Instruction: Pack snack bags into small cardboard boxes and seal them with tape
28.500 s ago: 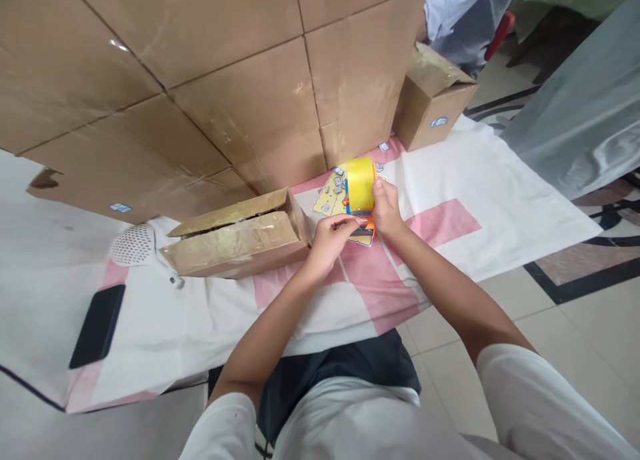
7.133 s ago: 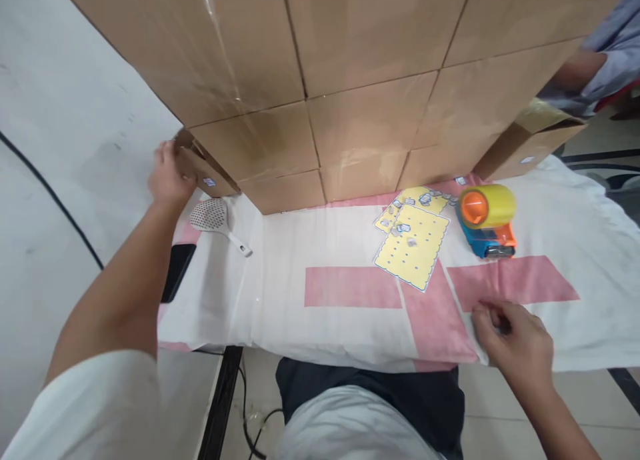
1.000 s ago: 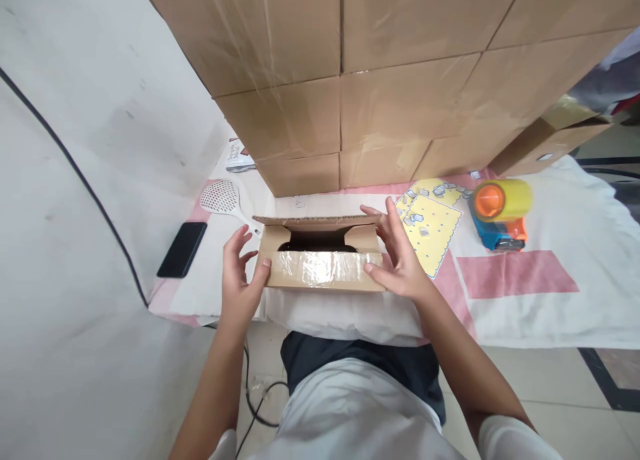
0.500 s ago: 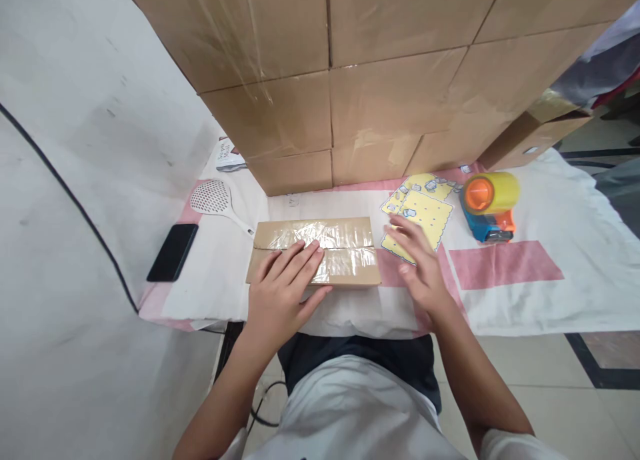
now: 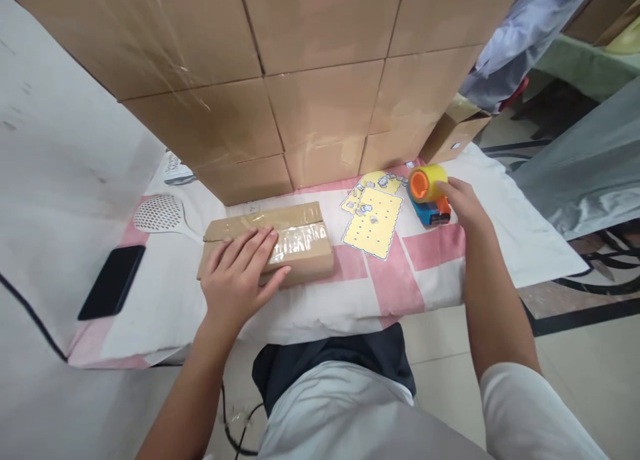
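My left hand [image 5: 237, 273] lies flat on top of a small cardboard box [image 5: 300, 267], its fingers stretched across the lid. Shiny clear tape runs along the box's top seam. To the right, my right hand [image 5: 465, 203] has its fingers at the right side of a tape dispenser [image 5: 431, 210], closed around the edge of its yellow roll. The dispenser has a blue and orange body and rests on the table; some of my fingertips are hidden by the roll. Between box and dispenser lie yellow patterned cards [image 5: 373, 223].
A tall stack of taped cartons [image 5: 320, 107] stands along the back. At the left are a white slotted skimmer [image 5: 160, 213], a black phone [image 5: 113, 281] and a packet [image 5: 177, 170]. An open carton [image 5: 453, 130] sits at the back right. A pink and white cloth [image 5: 310, 313] covers the table.
My right hand has moved from beside the cards to the tape dispenser at the right. My left hand stays on the box, which now sits slightly turned. The view has swung right.
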{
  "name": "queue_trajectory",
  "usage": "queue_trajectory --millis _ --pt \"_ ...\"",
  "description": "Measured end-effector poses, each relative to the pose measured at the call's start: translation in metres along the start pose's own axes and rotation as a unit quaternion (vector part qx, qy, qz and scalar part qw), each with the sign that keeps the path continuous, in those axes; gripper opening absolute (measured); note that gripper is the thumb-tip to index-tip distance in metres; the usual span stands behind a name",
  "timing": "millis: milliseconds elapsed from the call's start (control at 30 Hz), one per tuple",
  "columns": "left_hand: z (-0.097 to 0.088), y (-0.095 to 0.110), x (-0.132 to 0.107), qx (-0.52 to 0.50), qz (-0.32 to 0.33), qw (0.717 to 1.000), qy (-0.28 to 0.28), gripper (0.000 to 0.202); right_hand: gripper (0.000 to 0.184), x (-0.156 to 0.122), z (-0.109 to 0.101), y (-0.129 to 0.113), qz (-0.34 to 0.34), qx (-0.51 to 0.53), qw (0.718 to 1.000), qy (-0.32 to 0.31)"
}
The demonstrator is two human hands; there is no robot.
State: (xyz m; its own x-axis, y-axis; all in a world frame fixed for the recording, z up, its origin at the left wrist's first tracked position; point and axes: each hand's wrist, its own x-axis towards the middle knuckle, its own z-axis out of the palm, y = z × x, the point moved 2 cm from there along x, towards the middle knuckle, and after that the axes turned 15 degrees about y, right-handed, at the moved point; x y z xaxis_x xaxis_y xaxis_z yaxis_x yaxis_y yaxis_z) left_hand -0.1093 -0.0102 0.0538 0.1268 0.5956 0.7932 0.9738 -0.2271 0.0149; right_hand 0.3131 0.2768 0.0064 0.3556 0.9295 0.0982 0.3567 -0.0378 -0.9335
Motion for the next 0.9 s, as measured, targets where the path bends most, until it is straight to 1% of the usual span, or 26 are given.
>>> queue_trajectory --millis 67,100,200,367,533,633,733,800,833,867,900 --pt "0.007 -0.009 0.007 -0.012 -0.010 1.000 -0.007 0.065 0.019 -0.002 0.009 0.000 -0.027 0.031 0.999 -0.016" --pt "0.011 -0.012 0.011 -0.016 -0.015 1.000 -0.013 0.063 0.020 -0.005 0.012 0.002 -0.038 0.053 0.998 -0.016" --pt "0.016 -0.017 0.017 -0.018 -0.021 0.999 -0.031 0.058 0.030 -0.014 0.018 0.009 -0.050 0.114 0.992 -0.023" --pt "0.015 -0.013 0.016 -0.016 -0.027 0.999 -0.042 0.058 0.042 -0.016 0.027 0.020 -0.037 0.143 0.986 -0.077" --pt "0.012 -0.003 0.021 -0.011 -0.030 0.999 -0.042 0.058 0.047 -0.023 0.046 0.018 -0.002 0.209 0.971 -0.118" --pt "0.012 0.014 0.026 0.010 -0.031 0.999 -0.019 0.057 0.050 -0.035 0.055 0.009 -0.002 0.231 0.965 -0.127" --pt "0.018 0.044 0.031 -0.026 0.000 0.999 0.039 0.054 0.051 -0.050 0.058 -0.001 -0.015 0.248 0.961 -0.124" --pt "0.030 0.071 0.033 -0.101 0.046 0.991 0.081 0.046 0.050 -0.061 0.057 -0.009 -0.029 0.267 0.955 -0.128" --pt "0.039 0.086 0.034 -0.148 0.064 0.983 0.092 0.042 0.048 -0.068 0.056 -0.013 -0.034 0.279 0.950 -0.135" --pt "0.050 0.100 0.036 -0.198 0.072 0.974 0.087 0.038 0.045 -0.075 0.055 -0.017 -0.039 0.290 0.945 -0.145" --pt "0.063 0.113 0.038 -0.246 0.055 0.965 0.069 0.037 0.042 -0.082 0.055 -0.020 -0.043 0.299 0.940 -0.157"
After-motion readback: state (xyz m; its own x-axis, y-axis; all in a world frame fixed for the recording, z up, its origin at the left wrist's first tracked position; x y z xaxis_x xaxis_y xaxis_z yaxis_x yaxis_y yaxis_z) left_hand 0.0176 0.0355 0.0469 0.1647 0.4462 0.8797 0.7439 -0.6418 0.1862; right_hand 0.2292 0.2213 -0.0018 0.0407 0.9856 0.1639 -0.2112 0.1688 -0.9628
